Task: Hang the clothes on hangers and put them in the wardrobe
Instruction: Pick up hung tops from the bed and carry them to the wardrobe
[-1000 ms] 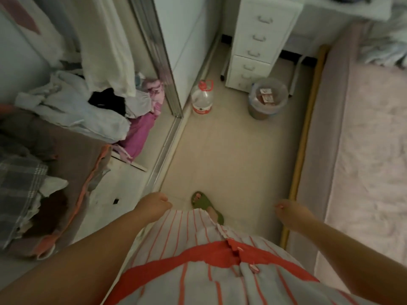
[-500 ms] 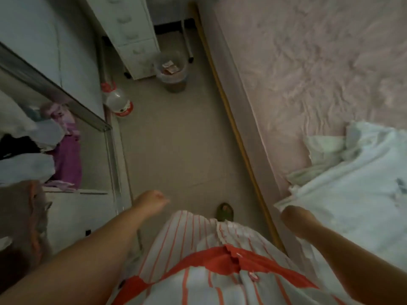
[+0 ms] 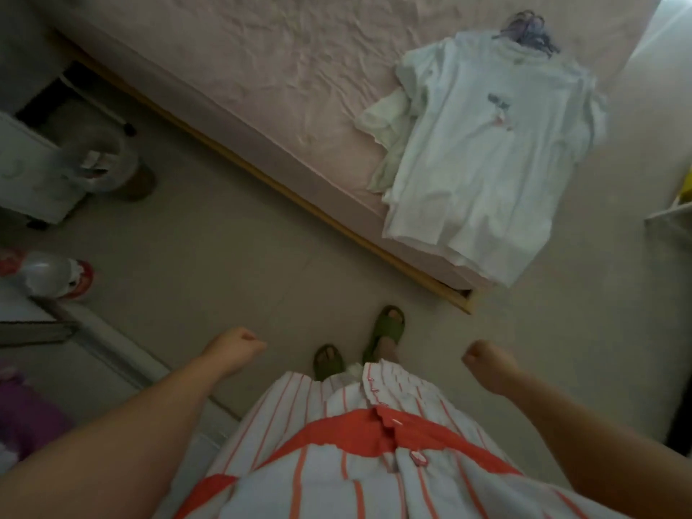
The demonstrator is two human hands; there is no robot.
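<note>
A pile of pale clothes lies on the bed's pink sheet near its corner. On top is a white T-shirt spread flat, with a small print on the chest, its hem hanging over the mattress edge. A crumpled pale green garment sticks out from under its side. Dark hangers lie bunched at the shirt's collar.
</note>
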